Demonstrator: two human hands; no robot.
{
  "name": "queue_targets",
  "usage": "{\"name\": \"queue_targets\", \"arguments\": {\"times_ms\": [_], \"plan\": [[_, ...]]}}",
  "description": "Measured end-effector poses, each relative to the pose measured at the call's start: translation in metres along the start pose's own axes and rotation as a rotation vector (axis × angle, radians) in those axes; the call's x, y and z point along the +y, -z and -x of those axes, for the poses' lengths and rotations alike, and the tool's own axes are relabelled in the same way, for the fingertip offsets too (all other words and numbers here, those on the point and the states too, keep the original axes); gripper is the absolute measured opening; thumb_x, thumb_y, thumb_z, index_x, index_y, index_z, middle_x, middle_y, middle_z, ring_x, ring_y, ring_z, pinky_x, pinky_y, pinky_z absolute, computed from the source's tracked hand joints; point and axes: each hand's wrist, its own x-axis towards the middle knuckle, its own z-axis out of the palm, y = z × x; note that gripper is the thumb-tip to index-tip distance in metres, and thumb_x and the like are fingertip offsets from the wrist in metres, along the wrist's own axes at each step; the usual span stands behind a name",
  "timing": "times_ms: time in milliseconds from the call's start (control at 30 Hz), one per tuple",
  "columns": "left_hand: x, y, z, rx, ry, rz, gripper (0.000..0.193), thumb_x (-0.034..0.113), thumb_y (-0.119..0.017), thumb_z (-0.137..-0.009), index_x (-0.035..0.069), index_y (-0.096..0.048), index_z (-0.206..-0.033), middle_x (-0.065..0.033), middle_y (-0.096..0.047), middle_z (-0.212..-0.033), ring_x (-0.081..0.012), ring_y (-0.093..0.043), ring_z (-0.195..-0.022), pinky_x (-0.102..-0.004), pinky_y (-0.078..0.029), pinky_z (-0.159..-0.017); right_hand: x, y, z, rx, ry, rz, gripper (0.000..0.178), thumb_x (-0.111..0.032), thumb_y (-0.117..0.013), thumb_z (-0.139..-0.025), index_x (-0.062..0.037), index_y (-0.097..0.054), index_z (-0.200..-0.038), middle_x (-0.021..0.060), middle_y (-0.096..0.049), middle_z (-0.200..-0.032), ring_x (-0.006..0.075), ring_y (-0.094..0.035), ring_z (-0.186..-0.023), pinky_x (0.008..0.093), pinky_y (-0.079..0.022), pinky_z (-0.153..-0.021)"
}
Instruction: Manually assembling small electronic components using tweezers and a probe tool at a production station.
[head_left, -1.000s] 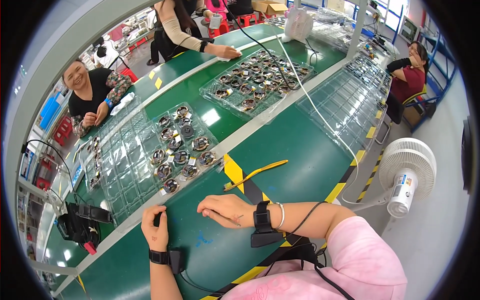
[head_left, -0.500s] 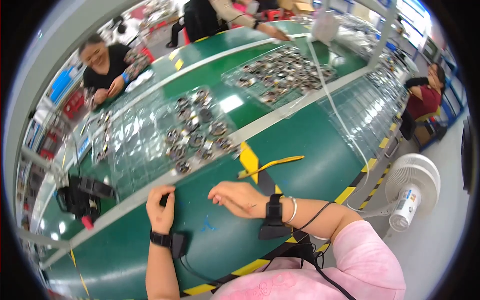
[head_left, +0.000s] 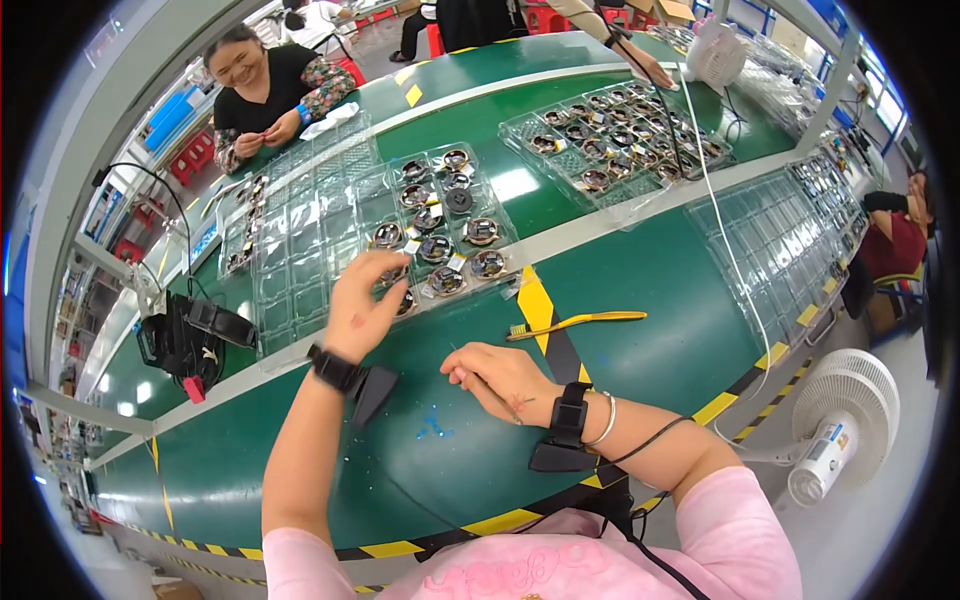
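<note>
While the right hand (head_left: 505,380) rests near the bench's (head_left: 650,290) near edge, fingers pinched on a thin tool (head_left: 470,372), the left hand (head_left: 365,305) reaches farther in, fingers curled over a round part (head_left: 403,303) at the clear tray's (head_left: 300,300) near rim.

Pink short-sleeved top with a darker pink pattern across the chest. Left hand (head_left: 362,310) — black wristband with a black wedge-shaped module on the wrist. Right hand (head_left: 503,378) — same black band and module, plus a thin silver bangle; a black cable runs from it back to the body.
</note>
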Motion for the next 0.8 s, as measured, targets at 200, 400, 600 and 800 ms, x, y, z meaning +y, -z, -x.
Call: {"name": "queue_targets", "arguments": {"times_ms": [200,400,600,800], "plan": [[-0.019,-0.095,-0.091,-0.019,-0.141,-0.058,0.036,0.008,-0.064,-0.076,0.007,-0.067,-0.112,-0.0158,-0.062,-0.122,-0.0371,-0.056,-0.114,-0.0413,-0.045,-0.100,0.002,0.001,0.007,0.044,0.025,-0.041,0.014,0.003,-0.052,-0.093,-0.0023,-0.060,-0.103,0.0084,-0.063,-0.090,0.0155,-0.064,-0.074,0.0259,-0.053,-0.067],[-0.023,-0.121,-0.129,-0.145,-0.018,-0.273,0.038,0.003,-0.058,-0.076,0.009,-0.068,-0.112,-0.0147,-0.062,-0.122,-0.0356,-0.055,-0.115,-0.0424,-0.045,-0.100,0.002,0.004,0.001,0.011,0.020,-0.043,0.013,0.003,-0.050,-0.095,-0.0006,-0.059,-0.104,0.0095,-0.063,-0.090,0.0151,-0.064,-0.074,0.0253,-0.052,-0.066],[-0.022,-0.119,-0.144,-0.144,0.137,-0.396,0.033,0.002,-0.054,-0.078,0.010,-0.068,-0.107,-0.0145,-0.066,-0.109,-0.0358,-0.060,-0.103,-0.0449,-0.048,-0.092,0.000,0.006,-0.007,0.029,-0.131,-0.141,0.010,-0.002,-0.050,-0.097,-0.0016,-0.058,-0.103,0.0093,-0.063,-0.088,0.0165,-0.063,-0.071,0.0271,-0.052,-0.065],[-0.032,-0.096,-0.136,0.159,0.266,-0.002,0.022,0.005,-0.053,-0.086,0.006,-0.062,-0.106,-0.0119,-0.067,-0.098,-0.0296,-0.065,-0.089,-0.0393,-0.052,-0.082,-0.009,0.008,-0.003,-0.016,-0.126,-0.137,0.014,-0.004,-0.048,-0.098,-0.0009,-0.057,-0.109,0.0092,-0.063,-0.088,0.0149,-0.063,-0.071,0.0274,-0.052,-0.065]]}}
